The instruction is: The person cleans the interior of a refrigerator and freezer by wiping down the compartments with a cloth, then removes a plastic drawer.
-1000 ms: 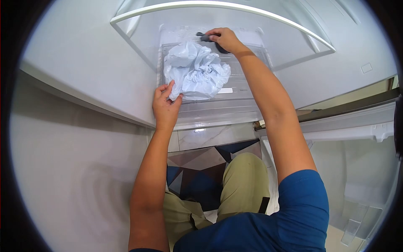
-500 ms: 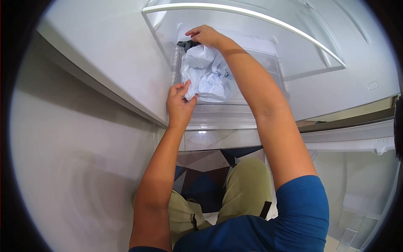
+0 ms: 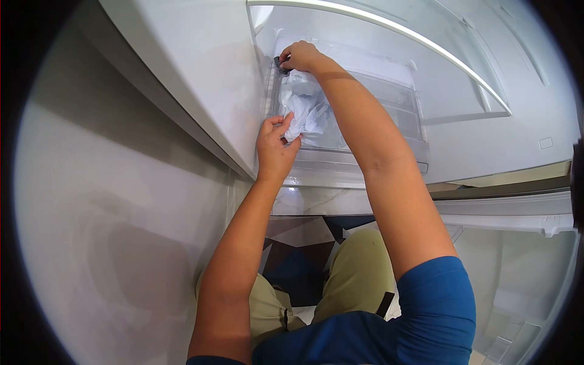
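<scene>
Lying btwn L hand (image 3: 278, 146) (half-open, touching) & R hand (image 3: 300, 58) (prob. pinching dark item (image 3: 281, 65)): white bag (image 3: 308, 111).

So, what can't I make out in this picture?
All in the head view:
What, if anything, is inside the white plastic bag: its crumpled folds hide it.
What the dark item is: the right hand partly covers it.
Part of the clear compartment: behind the right forearm.
</scene>
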A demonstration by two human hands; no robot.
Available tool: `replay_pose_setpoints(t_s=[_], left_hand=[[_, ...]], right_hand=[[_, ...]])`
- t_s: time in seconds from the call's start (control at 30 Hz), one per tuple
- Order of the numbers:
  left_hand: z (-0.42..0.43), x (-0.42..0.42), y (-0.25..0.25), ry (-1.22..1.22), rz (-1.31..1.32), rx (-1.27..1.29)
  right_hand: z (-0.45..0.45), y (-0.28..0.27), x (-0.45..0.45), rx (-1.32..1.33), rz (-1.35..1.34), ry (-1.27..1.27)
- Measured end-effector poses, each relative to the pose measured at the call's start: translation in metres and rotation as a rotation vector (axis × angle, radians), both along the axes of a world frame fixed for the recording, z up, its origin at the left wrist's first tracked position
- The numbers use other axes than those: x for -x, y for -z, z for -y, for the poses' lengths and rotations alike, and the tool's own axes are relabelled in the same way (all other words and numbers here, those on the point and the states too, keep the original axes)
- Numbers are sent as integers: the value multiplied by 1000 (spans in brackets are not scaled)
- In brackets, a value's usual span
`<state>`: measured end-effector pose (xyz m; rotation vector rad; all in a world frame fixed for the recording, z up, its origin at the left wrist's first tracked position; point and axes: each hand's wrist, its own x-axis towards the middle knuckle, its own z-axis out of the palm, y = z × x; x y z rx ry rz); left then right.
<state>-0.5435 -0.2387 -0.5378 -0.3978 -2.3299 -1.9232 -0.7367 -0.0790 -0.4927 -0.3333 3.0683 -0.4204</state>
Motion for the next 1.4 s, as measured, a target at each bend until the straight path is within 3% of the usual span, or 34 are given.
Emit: replay_pose_setpoints(t_s=[0.13,0.23,0.47,0.53,0.57,0.63,0.67,0.7,0.77,0.87,1.2,1.3,1.4], left_hand=[[0,0,0,-1,-8,1],[2,0,-3,14,4,58],[1,0,-1,14,3,11],[1,-1,-2,14,-2,24],[2,0,-1,10,1,26],[1,0,1,7,-34,16],[1,0,1,6,-35,15],[2,0,0,9,-22,27],[2,0,-2,11,-9,35],[2,0,-2,19,0,34],[0,1,2,17,-9,-1],[2,1,0,7,-14,15],[0,0,-1,10,-9,27]], right_hand=[[2,1,4,16,9,42],[12,-21,-9,173,-209,122],[10,-16,4,-292,45,87],[12,-11,-2,44,-129,94],[17,-15,-4,46,-126,90],[21,-26,-5,804,416,207],[22,-32,-6,901,596,218],[25,-38,-7,901,596,217],[28,-46,-10,79,223,-27],[44,-41,-19,-120,175,-16],[48,-46,-23,-245,156,-50],[46,-51,-24,-115,269,6],[43,-42,-31,-121,263,-110]])
